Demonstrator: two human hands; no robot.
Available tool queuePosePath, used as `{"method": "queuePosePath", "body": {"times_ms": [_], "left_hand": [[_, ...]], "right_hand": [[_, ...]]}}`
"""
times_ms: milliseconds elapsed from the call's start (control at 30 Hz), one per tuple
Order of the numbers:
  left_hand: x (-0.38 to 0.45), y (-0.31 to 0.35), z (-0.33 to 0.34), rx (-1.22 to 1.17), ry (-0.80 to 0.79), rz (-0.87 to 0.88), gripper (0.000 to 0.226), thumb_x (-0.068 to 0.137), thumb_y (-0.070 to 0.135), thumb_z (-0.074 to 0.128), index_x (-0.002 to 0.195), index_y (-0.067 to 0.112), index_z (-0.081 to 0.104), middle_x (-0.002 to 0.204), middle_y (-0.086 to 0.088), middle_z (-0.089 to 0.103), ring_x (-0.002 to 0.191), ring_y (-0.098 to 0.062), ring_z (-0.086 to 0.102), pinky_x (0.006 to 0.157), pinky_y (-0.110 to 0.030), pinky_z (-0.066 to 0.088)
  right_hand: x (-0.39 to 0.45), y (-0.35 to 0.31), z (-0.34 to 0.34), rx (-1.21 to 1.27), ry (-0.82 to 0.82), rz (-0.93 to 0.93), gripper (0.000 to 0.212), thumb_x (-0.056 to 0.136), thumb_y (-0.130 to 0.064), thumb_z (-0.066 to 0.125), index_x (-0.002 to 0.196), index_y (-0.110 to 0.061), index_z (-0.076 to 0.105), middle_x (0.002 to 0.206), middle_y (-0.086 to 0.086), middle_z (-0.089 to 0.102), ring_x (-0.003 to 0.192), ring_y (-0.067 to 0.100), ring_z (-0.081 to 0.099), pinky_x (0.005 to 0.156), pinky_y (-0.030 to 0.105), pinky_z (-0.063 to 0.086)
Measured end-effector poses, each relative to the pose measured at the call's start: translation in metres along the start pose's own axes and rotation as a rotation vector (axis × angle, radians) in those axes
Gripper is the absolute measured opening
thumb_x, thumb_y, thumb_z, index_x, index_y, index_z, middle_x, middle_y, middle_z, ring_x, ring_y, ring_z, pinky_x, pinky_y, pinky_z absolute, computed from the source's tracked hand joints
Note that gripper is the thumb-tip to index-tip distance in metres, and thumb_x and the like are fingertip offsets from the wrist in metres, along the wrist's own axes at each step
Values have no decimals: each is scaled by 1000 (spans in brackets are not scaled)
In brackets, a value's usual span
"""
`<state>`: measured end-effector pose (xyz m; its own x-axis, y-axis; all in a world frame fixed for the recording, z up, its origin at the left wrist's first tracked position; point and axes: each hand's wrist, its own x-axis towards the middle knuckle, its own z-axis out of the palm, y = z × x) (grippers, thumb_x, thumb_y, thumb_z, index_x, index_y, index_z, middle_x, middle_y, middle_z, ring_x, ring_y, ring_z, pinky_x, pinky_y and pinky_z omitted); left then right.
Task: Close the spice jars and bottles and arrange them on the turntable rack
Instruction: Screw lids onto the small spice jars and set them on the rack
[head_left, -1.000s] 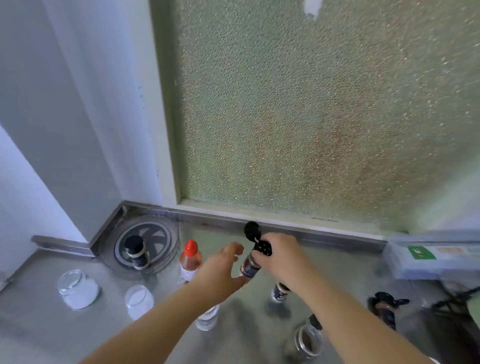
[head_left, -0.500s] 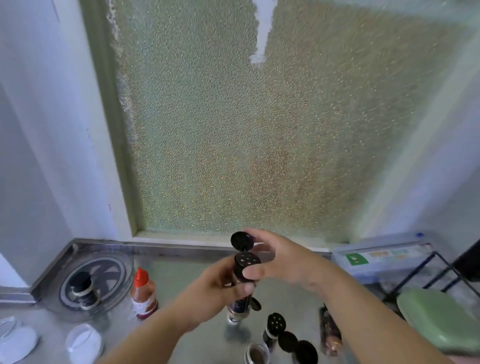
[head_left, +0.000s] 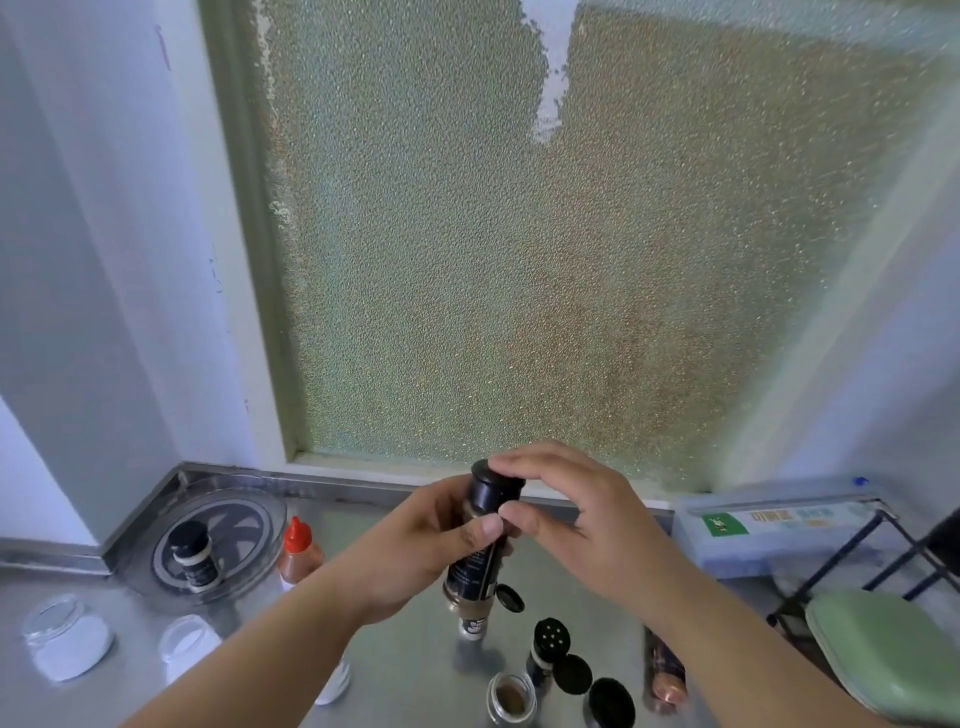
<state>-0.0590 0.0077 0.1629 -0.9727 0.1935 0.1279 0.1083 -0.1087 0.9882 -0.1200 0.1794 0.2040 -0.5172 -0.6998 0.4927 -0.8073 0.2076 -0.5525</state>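
My left hand (head_left: 415, 551) grips the body of a dark-labelled spice bottle (head_left: 470, 577), held tilted above the steel counter. My right hand (head_left: 582, 514) pinches the bottle's black cap (head_left: 491, 491), fingers over its top and thumb at its side; the flip lid lies flat on the cap. The clear turntable rack (head_left: 249, 525) sits in the left corner with one black-lidded jar (head_left: 195, 556) on it. A red-capped sauce bottle (head_left: 298, 551) stands beside it. Below the hands are a shaker bottle (head_left: 550, 636) with its flip lid open and an open jar of brown spice (head_left: 511, 699).
Two glass jars of white powder (head_left: 67, 644) (head_left: 187, 644) stand front left. A bottle with a copper cap (head_left: 665, 670) lies on its side at the right. A black wire rack (head_left: 857, 551) and a green stool (head_left: 883, 654) are at the far right, a flat box (head_left: 769, 525) at the sill.
The open flip lid on the held bottle has been pushed down onto the cap. My right hand now covers the cap top. The camera has tilted and shifted slightly.
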Motion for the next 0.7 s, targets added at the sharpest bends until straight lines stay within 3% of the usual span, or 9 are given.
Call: {"method": "queuePosePath", "body": {"times_ms": [100, 200, 333, 400, 500, 567, 600, 633, 700], "left_hand": [[-3, -1, 4, 13, 4, 8, 40, 67, 47, 74, 95, 19, 64, 83, 3, 67, 85, -18, 63, 80, -29, 52], [-6, 1, 5, 99, -5, -22, 35, 73, 33, 70, 102, 16, 61, 86, -1, 64, 85, -15, 59, 82, -26, 48], [-5, 10, 2, 182, -13, -62, 55, 66, 23, 78, 114, 18, 51, 92, 5, 67, 85, -9, 59, 77, -23, 46], [-5, 12, 4, 147, 36, -76, 56, 64, 14, 78, 110, 15, 46, 85, 3, 68, 73, -18, 56, 69, -31, 44], [-4, 13, 11, 158, 108, -68, 48, 68, 1, 76, 102, 10, 43, 74, 1, 64, 51, -15, 47, 50, -24, 40], [-5, 14, 16, 172, 136, -50, 42, 71, -5, 71, 100, 8, 44, 68, 7, 62, 41, -2, 45, 40, -14, 36], [-5, 14, 17, 161, 138, -49, 40, 72, -4, 70, 100, 8, 45, 63, 10, 62, 40, -2, 44, 39, -16, 34], [-5, 15, 16, 146, 140, -52, 38, 73, -1, 70, 100, 10, 45, 60, 12, 62, 40, -5, 42, 39, -19, 32], [-6, 16, 13, 131, 157, -56, 37, 72, 3, 72, 97, 14, 47, 61, 12, 62, 42, -11, 38, 41, -22, 30]], "right_hand": [[-5, -2, -2, -52, -21, -36, 34, 88, -45, 50, 115, -26, 59, 113, -16, 60, 110, -4, 54, 95, 12, 40], [-4, -2, -10, -99, -140, 0, 31, 85, -40, 58, 114, -29, 59, 114, -18, 57, 109, -5, 53, 94, 9, 38], [7, -11, -28, -188, -430, 93, 54, 84, -27, 65, 129, -48, 43, 122, -31, 46, 113, -17, 42, 95, 1, 28], [14, -18, -33, -265, -471, 103, 53, 83, -29, 66, 130, -43, 45, 120, -23, 53, 106, -10, 48, 95, 9, 34], [19, -32, -29, -369, -444, 193, 32, 78, -48, 64, 102, -28, 61, 89, -7, 63, 72, 5, 54, 67, 28, 43], [20, -35, -21, -435, -343, 258, 46, 73, -63, 58, 76, -18, 58, 65, 0, 59, 54, 13, 49, 55, 33, 39], [21, -35, -20, -453, -313, 286, 53, 72, -68, 55, 72, -14, 57, 63, 4, 60, 52, 15, 48, 53, 34, 39], [22, -34, -21, -424, -308, 308, 55, 70, -69, 54, 77, -15, 61, 69, 5, 65, 54, 13, 49, 55, 33, 41], [25, -36, -32, -259, -419, 376, 52, 69, -63, 63, 111, -34, 60, 103, -11, 67, 75, 1, 57, 70, 25, 46]]}}
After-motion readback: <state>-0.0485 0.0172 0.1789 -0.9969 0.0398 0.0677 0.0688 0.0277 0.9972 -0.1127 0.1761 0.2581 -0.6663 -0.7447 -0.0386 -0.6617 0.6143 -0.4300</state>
